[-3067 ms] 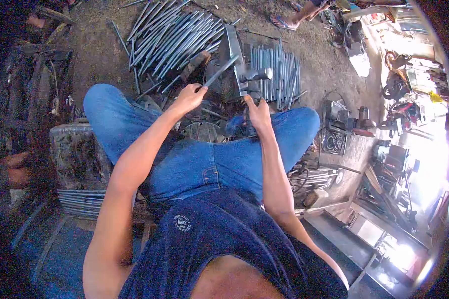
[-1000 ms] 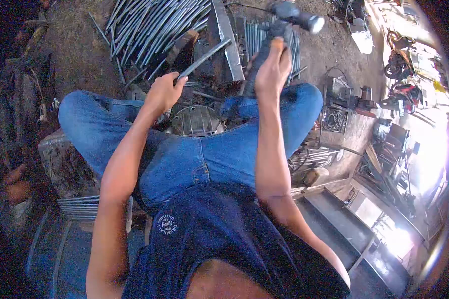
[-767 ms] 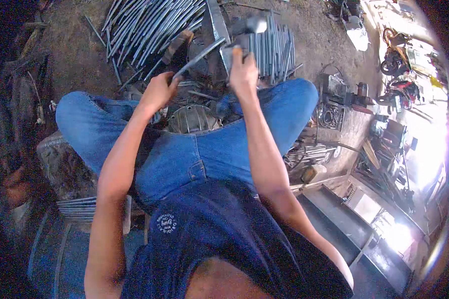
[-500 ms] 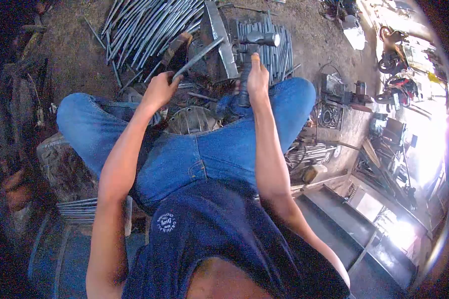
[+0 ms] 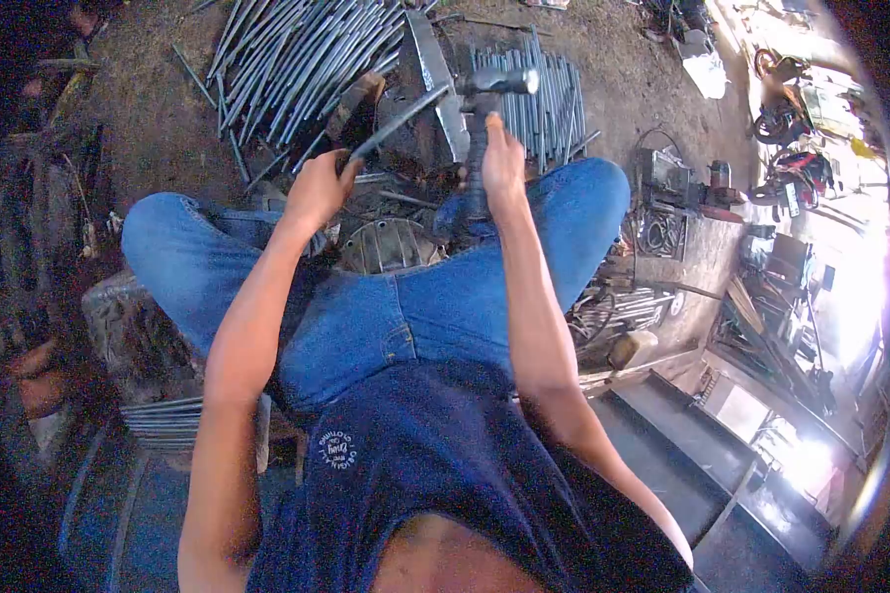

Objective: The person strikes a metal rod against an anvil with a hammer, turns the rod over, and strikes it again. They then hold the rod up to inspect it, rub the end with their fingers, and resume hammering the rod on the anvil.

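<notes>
My left hand is closed around the near end of a metal rod. The rod slants up to the right, and its far tip lies at the edge of a narrow steel anvil block. My right hand grips the dark handle of a hammer, thumb along the shaft. The hammer's head is just right of the anvil and the rod's tip; whether they touch cannot be told. Between my knees sits a rounded, ribbed metal casting.
Beyond the anvil lie a large heap of metal rods and a smaller bundle. More rods are by my left thigh. On the right are a metal machine, scrap pieces and parked motorcycles. Dark clutter lines the left side.
The hammer and my right hand have shifted slightly left, closer to the anvil and the rod's tip. The whole view has drifted a little. Both hands keep their grips.
</notes>
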`<action>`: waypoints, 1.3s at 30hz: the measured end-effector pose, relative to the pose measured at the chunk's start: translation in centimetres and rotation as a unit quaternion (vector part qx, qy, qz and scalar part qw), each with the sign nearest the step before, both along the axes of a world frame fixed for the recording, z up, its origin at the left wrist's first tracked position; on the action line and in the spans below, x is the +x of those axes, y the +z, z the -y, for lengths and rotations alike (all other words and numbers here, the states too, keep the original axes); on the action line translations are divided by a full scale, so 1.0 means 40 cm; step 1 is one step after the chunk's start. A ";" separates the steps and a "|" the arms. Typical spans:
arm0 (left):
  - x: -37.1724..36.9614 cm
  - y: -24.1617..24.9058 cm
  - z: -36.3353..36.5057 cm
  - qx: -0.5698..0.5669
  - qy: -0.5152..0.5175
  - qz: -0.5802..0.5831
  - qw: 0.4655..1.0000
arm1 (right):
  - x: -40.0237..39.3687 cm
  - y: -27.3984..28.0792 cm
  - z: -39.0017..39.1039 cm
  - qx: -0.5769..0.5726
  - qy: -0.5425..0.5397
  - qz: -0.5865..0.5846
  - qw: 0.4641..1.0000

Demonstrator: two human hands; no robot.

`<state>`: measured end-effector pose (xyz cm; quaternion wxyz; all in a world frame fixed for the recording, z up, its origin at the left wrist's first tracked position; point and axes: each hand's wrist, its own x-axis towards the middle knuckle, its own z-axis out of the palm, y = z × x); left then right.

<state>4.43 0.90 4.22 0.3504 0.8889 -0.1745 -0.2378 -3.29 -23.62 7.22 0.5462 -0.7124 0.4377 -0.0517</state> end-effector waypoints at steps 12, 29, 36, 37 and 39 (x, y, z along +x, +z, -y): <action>0.000 0.012 0.000 0.016 0.003 0.002 1.000 | 0.062 0.124 -0.074 -0.214 0.068 -0.072 0.972; -0.011 -0.002 0.000 -0.003 -0.005 0.039 0.999 | -0.026 -0.018 -0.043 -0.029 0.012 -0.081 0.996; 0.008 0.026 0.007 0.025 0.005 -0.057 0.998 | 0.016 -0.054 0.037 -0.049 0.009 0.000 0.999; 0.007 0.002 0.002 0.012 0.001 -0.023 1.000 | 0.030 0.038 0.030 -0.055 0.012 -0.005 0.998; 0.005 -0.025 -0.002 0.004 -0.003 0.006 1.000 | 0.063 0.210 0.014 -0.124 -0.005 0.106 0.987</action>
